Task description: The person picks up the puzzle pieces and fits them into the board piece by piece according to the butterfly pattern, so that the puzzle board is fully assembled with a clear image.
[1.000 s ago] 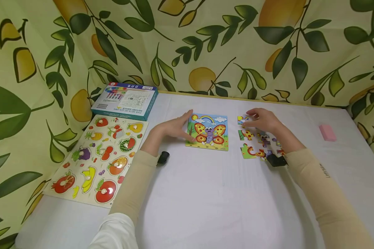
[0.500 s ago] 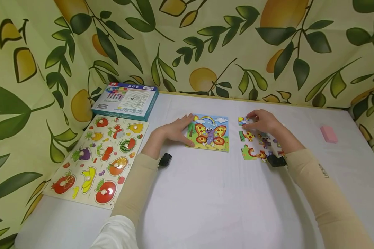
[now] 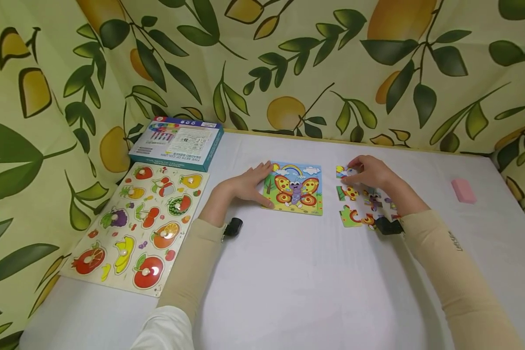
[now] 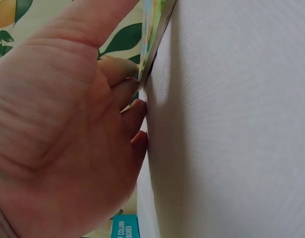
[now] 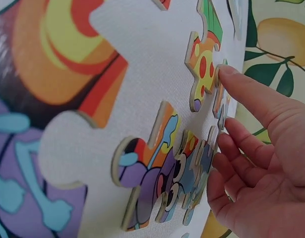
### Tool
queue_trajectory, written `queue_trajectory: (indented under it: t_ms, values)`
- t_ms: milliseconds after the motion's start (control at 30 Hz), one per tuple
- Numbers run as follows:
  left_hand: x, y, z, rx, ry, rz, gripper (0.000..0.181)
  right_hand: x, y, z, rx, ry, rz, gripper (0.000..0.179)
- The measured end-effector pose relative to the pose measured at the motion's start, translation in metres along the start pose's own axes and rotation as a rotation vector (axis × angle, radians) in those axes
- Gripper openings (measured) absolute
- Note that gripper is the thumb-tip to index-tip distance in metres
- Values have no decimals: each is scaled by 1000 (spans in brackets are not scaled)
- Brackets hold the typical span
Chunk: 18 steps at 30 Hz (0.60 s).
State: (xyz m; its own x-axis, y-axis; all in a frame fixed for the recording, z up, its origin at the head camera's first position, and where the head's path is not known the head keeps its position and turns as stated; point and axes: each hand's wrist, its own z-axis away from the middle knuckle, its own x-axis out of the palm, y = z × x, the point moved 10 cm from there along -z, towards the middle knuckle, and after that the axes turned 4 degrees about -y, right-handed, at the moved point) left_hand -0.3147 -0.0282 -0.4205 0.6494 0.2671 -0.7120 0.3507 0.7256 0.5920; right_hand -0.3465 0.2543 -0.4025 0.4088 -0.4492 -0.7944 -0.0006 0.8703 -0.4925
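My left hand (image 3: 245, 188) rests at the left edge of a square butterfly picture board (image 3: 295, 193), thumb at its lower left corner and fingers near the upper left. In the left wrist view the palm (image 4: 58, 134) shows beside the board's thin edge (image 4: 154, 39). Farther right, my right hand (image 3: 373, 173) pinches a jigsaw piece with a sun (image 3: 340, 171) between thumb and fingers. The right wrist view shows that piece (image 5: 220, 96) edge-on, partly hidden. A yellow wing piece (image 5: 204, 64) lies just beside it, and a purple face piece (image 5: 154, 181) is nearer the camera.
Several butterfly pieces, such as a green corner piece (image 3: 349, 217), lie spaced apart under the right hand and wrist. A fruit peg board (image 3: 122, 214) and a boxed toy (image 3: 175, 141) stand at the left. A pink block (image 3: 463, 190) lies far right. Patterned cloth (image 3: 284, 68) hangs behind.
My left fingers and thumb have settled against the board's left edge. The right thumb and fingers have come down slightly and drawn together at the sun piece. The head view has shifted a little.
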Motion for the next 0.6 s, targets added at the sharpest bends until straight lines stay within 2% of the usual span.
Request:
queue_trajectory:
  t_ms: [200, 333, 600]
  values:
    - [0, -1, 1, 1, -5, -8, 114, 1, 1, 1, 23, -5, -30, 67]
    - [0, 0, 0, 6, -2, -10, 114, -1, 3, 2, 32, 22, -50, 64]
    - [0, 0, 1, 5, 3, -9, 115, -11, -3, 7, 1, 132, -162, 39]
